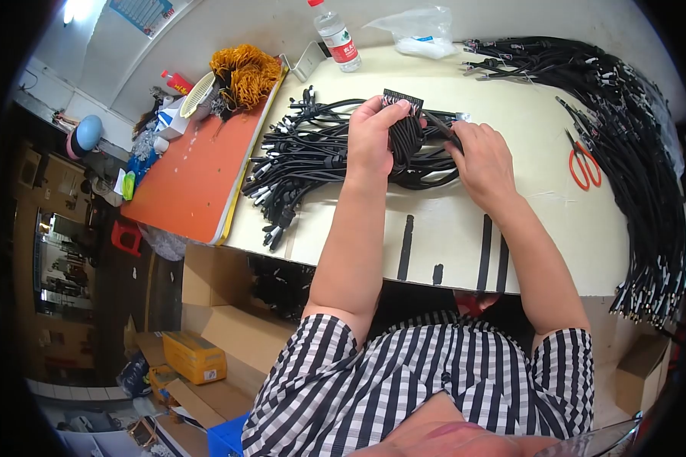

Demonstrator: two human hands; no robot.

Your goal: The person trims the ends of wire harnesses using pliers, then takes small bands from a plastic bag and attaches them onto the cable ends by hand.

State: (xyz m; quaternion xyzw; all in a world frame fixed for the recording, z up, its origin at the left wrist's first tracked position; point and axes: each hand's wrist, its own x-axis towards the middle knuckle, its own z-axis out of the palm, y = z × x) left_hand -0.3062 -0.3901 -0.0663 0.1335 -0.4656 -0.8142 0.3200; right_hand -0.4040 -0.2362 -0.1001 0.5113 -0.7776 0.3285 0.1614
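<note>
My left hand [373, 137] is closed on a coiled black cable [406, 145], with its thumb against a small black strip with pale marks [404, 100] at the coil's top. To the right, my right hand [483, 158] has its fingers closed round a dark, slim item [443, 129] that points toward the coil; what it is I cannot make out. Beneath and left of my hands lies a pile of black cables [305, 152] with white and black connectors, spread on the cream tabletop [343, 236].
Orange-handled scissors [585, 164] lie to the right, beside a long heap of black cables [633, 152]. At the back stand a water bottle [338, 42] and a clear plastic bag [423, 34]. Orange cords [245, 75] sit on the orange board [198, 167] at left.
</note>
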